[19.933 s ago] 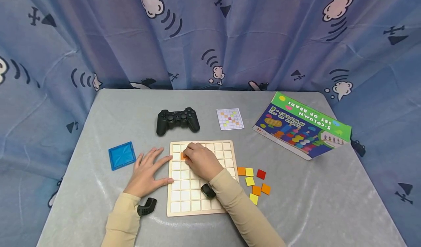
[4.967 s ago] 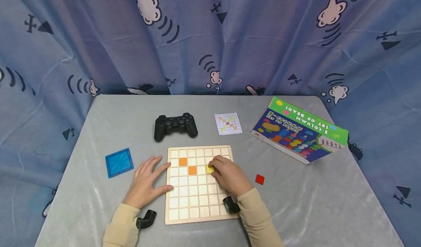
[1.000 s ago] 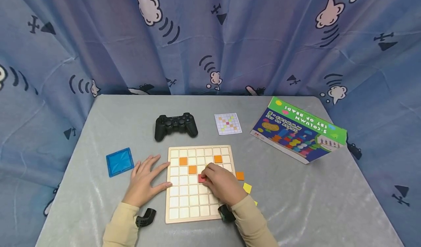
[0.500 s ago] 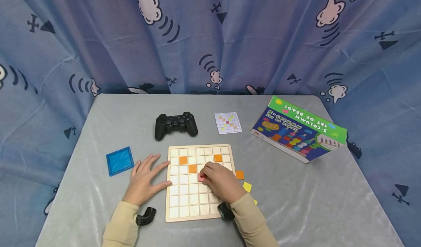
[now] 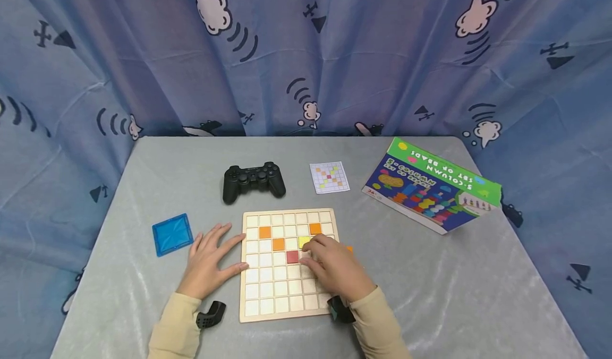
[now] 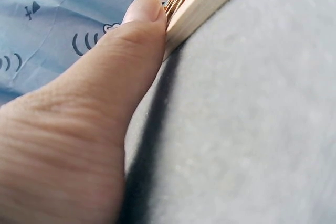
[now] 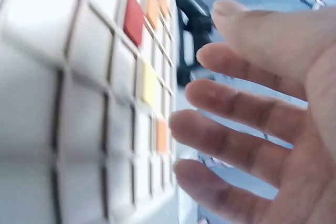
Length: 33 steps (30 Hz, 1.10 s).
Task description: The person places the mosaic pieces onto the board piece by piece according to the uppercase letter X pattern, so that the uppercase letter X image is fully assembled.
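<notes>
A wooden grid board [image 5: 265,290] lies on the table with square tiles in some of its cells. The red tile [image 5: 292,256] sits near its middle, with a yellow tile [image 5: 304,242] diagonally above it. Orange tiles [image 5: 278,244] occupy several upper cells. My right hand [image 5: 337,266] hovers over the board's right side, just right of the red tile; in the right wrist view its fingers [image 7: 231,140] are spread with nothing between them. My left hand [image 5: 205,263] touches the board's left edge, thumb [image 6: 126,51] against the wooden rim.
Another orange tile [image 5: 350,249] peeks out beside the board's right edge, partly behind my right hand. A printed pattern card [image 5: 330,177] lies beyond the board, next to a black game controller [image 5: 254,182]. A blue square tray [image 5: 172,235] is at left, a colourful box [image 5: 432,186] at right.
Orange and yellow tiles have come onto the board over the last twenty seconds. My right hand has just let go of the red tile in its cell and drawn back rightward. The left hand stays put.
</notes>
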### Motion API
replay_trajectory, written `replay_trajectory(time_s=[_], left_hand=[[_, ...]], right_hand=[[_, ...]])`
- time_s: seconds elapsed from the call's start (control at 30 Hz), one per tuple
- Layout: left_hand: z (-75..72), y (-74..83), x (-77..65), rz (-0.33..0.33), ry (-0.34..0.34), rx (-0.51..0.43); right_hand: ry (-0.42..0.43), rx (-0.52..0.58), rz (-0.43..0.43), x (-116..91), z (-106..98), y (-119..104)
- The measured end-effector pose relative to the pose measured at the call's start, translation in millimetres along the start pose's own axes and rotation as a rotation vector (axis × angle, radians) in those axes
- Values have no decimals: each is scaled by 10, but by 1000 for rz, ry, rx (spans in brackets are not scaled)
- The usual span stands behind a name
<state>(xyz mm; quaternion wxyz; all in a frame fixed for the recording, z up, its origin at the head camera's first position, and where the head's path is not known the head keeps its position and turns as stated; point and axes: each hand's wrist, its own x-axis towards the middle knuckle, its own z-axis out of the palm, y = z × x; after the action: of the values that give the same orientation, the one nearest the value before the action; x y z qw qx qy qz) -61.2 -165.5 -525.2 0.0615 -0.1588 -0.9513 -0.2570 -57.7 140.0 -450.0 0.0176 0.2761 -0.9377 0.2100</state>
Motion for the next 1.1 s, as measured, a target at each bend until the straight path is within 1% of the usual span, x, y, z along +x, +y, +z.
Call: replay_trajectory(time_s=[0.1,0.23,0.37,0.5,0.7,1.1], left_hand=[[-11,0,0,-3,-4,2],[-20,0,6,0,-3,-1],[-8,-13,3,-1,0,2],[12,-26,1,-4,-4,6],[17,-24,3,-2,-6,6],[9,-15,-5,-10,-19,3]], right_hand=[[36,3,49,-96,-90,109],[70,-14,155,-221,-167,296],[54,-28,243,-310,-190,435],[9,-25,303,-363,-194,493],[-53,-18,352,-393,-176,532],[-61,-20,355,-380,-149,539]])
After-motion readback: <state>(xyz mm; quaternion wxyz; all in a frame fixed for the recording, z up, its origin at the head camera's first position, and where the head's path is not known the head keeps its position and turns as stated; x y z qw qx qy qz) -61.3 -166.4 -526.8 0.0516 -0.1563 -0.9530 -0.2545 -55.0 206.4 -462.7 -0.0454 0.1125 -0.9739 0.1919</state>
